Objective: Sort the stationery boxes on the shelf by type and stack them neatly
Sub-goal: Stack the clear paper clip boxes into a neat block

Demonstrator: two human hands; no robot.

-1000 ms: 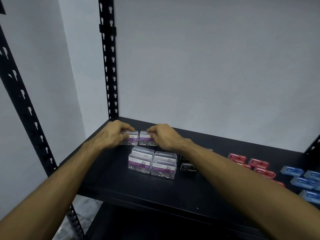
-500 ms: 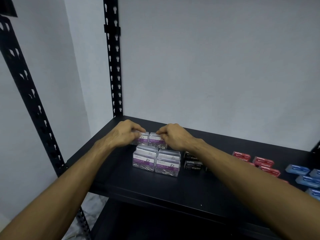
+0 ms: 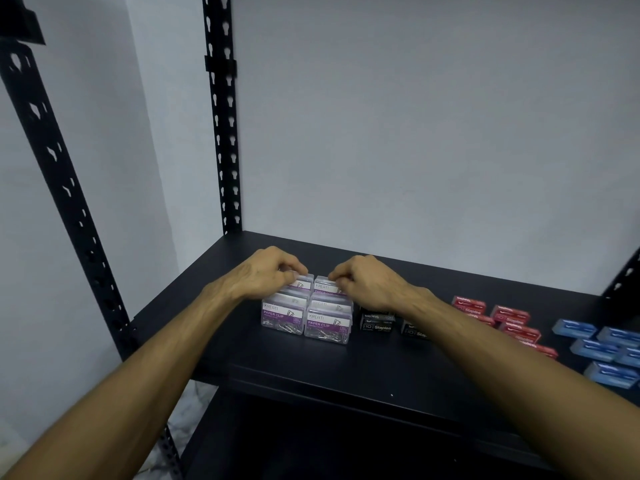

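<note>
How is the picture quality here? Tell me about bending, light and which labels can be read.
Head view: wide-angle bending leans the shelf posts; the light is soft and even, without glare; the front paper clip boxes read clearly, while the blue boxes at the right edge are too soft to read.

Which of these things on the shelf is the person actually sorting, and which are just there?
Part of the job:
- clear plastic paper clip boxes with purple labels, the rear two gripped by the left hand and right hand
- small black staple boxes
- red staple boxes
- blue boxes

Just there:
- black metal shelf
- perforated black upright post
- grey wall
</note>
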